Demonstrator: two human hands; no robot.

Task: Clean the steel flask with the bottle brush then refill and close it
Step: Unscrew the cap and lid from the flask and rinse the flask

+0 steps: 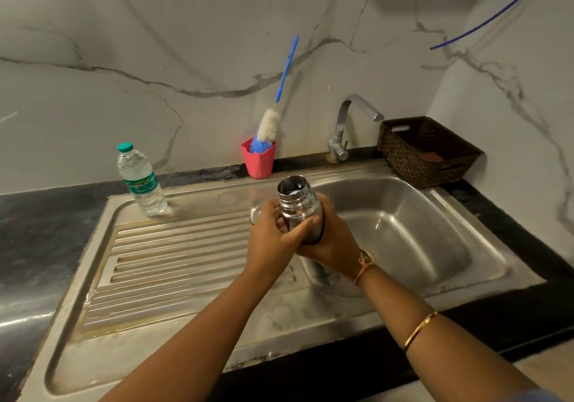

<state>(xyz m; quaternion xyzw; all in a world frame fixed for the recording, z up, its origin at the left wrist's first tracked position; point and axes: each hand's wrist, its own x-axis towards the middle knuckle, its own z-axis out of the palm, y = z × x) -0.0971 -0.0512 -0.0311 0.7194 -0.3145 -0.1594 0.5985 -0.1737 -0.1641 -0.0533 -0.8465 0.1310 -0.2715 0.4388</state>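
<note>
The steel flask [298, 207], uncapped and tilted, was held over the sink [403, 231] edge, gripped by 2 hands: the right hand [334, 240] wrapped around its body, the left hand [273, 237] closed across its front. The bottle brush [273, 116] was left standing in a red cup [258, 161] by the wall.

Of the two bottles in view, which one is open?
The steel flask, held in both hands over the sink's edge, is open: bare threaded neck, no cap. The plastic water bottle on the drainboard still wears its green cap.

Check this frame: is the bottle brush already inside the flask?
No, the bottle brush stands in the red cup while both hands hold the open flask.
</note>
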